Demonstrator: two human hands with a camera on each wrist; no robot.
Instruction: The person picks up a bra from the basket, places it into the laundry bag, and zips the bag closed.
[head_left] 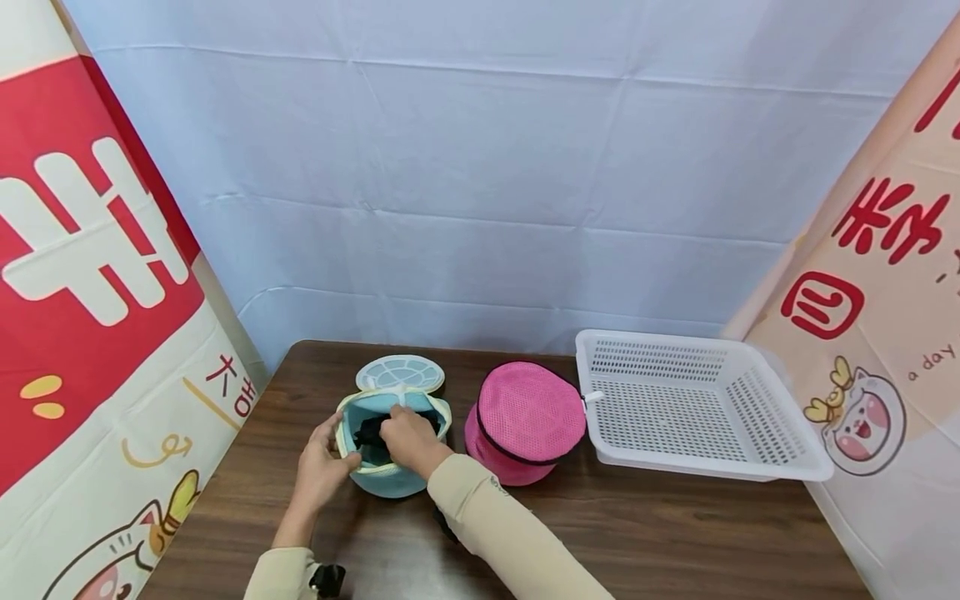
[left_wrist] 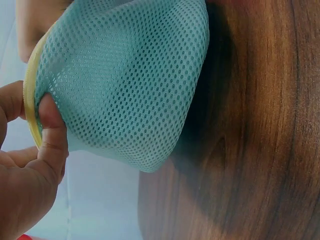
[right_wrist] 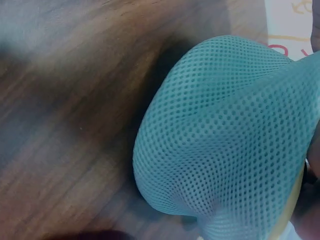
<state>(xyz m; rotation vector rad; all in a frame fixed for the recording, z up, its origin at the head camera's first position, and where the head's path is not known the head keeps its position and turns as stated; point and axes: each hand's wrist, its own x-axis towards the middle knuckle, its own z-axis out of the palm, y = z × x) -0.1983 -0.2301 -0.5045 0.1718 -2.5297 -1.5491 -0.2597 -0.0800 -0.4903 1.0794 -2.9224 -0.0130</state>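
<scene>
The blue mesh bag (left_wrist: 125, 85) stands open on the surface (head_left: 637, 533), likely light and floppy — best held by its yellow rim, which the left hand (head_left: 321, 468) pinches. The right hand (head_left: 411, 440) reaches inside, at something black (head_left: 371, 432) — its grip I can't tell.

Light from where I stand: bright, even, soft. Whitish glare on the tabletop (head_left: 637, 525), near side. Head view clear; side banners (head_left: 97, 250) look slanted and stretched toward the frame edges. Left wrist: mesh of the bag (left_wrist: 125, 85) fairly crisp, dark soft-edged shadow beside it. Right wrist: dimmer, tabletop smeared, hazy glare upper left, right edge blurred.
</scene>
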